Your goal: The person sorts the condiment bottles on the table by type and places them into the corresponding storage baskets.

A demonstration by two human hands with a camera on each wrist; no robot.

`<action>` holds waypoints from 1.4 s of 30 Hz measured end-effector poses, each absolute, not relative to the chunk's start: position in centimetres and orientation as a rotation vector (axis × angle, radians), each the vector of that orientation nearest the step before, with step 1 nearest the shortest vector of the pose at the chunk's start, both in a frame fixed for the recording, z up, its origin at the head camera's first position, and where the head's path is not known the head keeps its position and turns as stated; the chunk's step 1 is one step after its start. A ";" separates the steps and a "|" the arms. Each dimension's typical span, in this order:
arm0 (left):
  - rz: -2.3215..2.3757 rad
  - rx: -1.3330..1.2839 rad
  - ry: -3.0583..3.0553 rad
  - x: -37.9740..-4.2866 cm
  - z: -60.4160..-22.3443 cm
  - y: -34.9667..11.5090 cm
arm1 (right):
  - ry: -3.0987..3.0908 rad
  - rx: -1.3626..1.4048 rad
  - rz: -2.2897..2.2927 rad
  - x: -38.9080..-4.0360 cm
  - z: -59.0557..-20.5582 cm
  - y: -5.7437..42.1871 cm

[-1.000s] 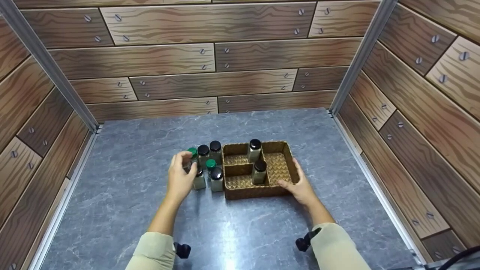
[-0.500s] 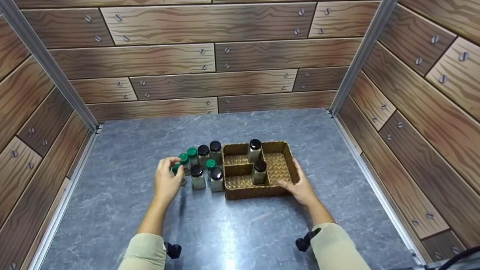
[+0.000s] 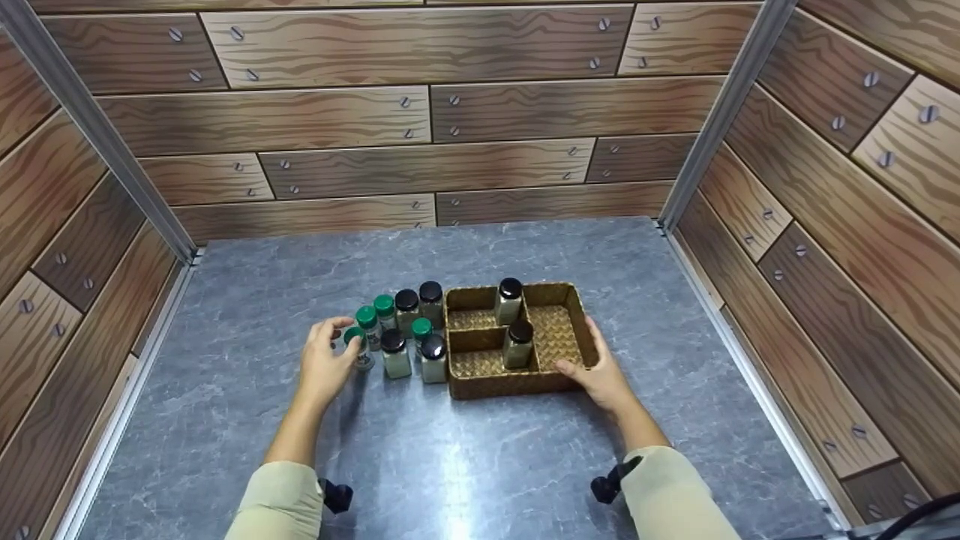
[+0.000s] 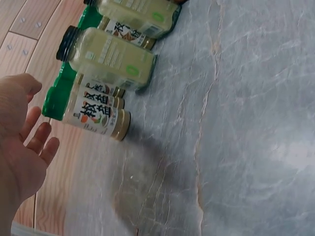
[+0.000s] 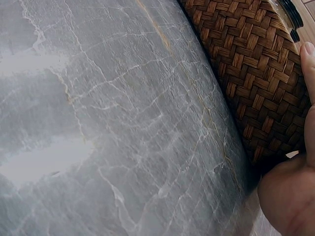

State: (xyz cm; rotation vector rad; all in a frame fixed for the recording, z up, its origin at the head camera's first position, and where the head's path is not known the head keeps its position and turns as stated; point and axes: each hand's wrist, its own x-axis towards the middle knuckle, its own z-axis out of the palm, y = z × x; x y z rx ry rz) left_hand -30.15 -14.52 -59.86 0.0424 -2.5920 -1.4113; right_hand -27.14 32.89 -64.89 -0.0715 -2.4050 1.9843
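My left hand (image 3: 322, 364) is spread around the near-left green-capped spice jar (image 3: 363, 358), thumb and fingers either side of its cap. In the left wrist view the fingers are loosely bent beside the green lid, with nothing in the palm. That jar (image 4: 97, 117) stands upright and bears a white label with dark characters. On the other side, my right hand (image 3: 606, 382) holds the woven basket (image 3: 517, 387) at its front right corner, thumb over the rim and fingers along the outer wall. Two black-capped jars stand inside, one in the back left compartment (image 3: 471, 319), one in the front left.
Several more jars crowd against the basket's left side, among them a black-capped jar (image 3: 396, 364) and a green-capped jar (image 3: 367, 318). The right compartment (image 3: 553, 330) shows its bare woven bottom. Wood-patterned walls (image 3: 345, 120) enclose the grey marbled table (image 3: 300, 270).
My left hand has moved left and slightly down, from over the jar group to its near-left end, uncovering green caps. The right hand and basket have stayed put.
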 end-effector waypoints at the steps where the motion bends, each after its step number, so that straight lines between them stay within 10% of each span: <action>1: -1.417 0.042 -2.610 -30.3 -59.9 -14.6 | -2.406 -0.071 1.984 -27.2 -64.9 32.9; 42: -1.414 -0.046 -2.637 -31.1 -60.9 -15.5 | -2.359 -0.096 2.040 -27.1 -65.1 32.8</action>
